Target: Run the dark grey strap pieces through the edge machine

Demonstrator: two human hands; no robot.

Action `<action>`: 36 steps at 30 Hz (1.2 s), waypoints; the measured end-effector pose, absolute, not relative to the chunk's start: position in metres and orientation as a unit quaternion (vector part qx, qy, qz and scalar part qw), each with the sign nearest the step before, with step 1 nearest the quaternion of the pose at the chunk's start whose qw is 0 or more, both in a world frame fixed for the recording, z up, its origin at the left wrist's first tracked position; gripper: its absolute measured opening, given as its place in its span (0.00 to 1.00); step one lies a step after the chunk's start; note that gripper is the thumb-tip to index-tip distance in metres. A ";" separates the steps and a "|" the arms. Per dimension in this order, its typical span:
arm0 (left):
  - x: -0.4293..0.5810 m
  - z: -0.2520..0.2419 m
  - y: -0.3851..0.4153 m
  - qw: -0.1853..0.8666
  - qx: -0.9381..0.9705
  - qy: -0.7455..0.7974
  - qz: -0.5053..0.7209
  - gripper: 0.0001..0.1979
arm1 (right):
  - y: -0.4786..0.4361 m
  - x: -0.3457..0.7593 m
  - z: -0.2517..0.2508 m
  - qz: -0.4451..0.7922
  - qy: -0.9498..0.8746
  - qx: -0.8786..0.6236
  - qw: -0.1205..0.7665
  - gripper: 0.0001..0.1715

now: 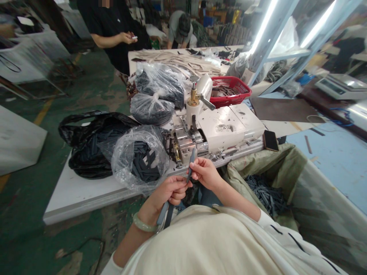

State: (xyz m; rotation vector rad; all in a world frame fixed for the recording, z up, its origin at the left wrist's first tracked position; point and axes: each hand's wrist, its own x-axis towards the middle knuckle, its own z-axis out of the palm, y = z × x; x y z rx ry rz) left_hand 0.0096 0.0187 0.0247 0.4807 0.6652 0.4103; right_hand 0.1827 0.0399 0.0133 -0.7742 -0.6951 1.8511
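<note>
A narrow grey strip (191, 165) stands upright, pinched at its lower end between the fingers (197, 171) of the person's right hand (204, 172). Just beside it, the left hand (169, 193) is curled closed around a second grey strip (163, 214), whose end hangs down towards the person's lap. The two hands nearly touch, held just in front of the person's cream top. A pale green bangle (143, 224) circles the left wrist.

Directly ahead, the near edge of a white table (86, 201) runs across the view. On it, left of centre, a clear plastic bag (140, 160) holds dark strips, with a black plastic bag (94, 145) behind and to its left. A cream machine with metal rollers (220, 128) sits near the same edge, towards the table's right end. A red plastic basket (229, 91) stands just beyond it.

To the right, below the table's near right corner, a pale woven sack (263, 164) holds loose dark strips (266, 191). At the far side of the table stands a co-worker in black (114, 34).
</note>
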 end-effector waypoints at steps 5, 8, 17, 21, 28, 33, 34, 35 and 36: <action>0.008 0.025 0.018 0.892 0.239 0.326 0.200 0.11 | 0.041 0.183 0.012 0.732 -0.295 -0.361 0.497 0.19; 0.007 0.025 0.018 0.891 0.239 0.330 0.201 0.11 | 0.040 0.183 0.009 0.717 -0.306 -0.379 0.498 0.20; 0.007 0.021 0.018 0.886 0.246 0.331 0.213 0.11 | 0.067 0.189 0.001 0.639 -0.293 -0.465 0.538 0.18; 0.005 0.022 0.017 0.883 0.248 0.335 0.214 0.11 | 0.087 0.193 -0.001 0.633 -0.266 -0.497 0.530 0.19; 0.000 0.022 0.016 0.878 0.249 0.343 0.222 0.11 | 0.096 0.192 0.001 0.670 -0.229 -0.467 0.530 0.20; 0.001 0.020 0.015 0.881 0.249 0.336 0.222 0.11 | 0.101 0.189 -0.001 0.653 -0.202 -0.467 0.562 0.20; 0.001 0.020 0.015 0.881 0.249 0.336 0.222 0.12 | 0.102 0.189 -0.001 0.644 -0.198 -0.468 0.571 0.20; 0.001 0.020 0.015 0.882 0.248 0.335 0.221 0.12 | 0.103 0.190 -0.001 0.635 -0.194 -0.471 0.582 0.19; 0.002 0.020 0.015 0.882 0.246 0.335 0.220 0.12 | 0.102 0.195 -0.001 0.624 -0.190 -0.473 0.592 0.19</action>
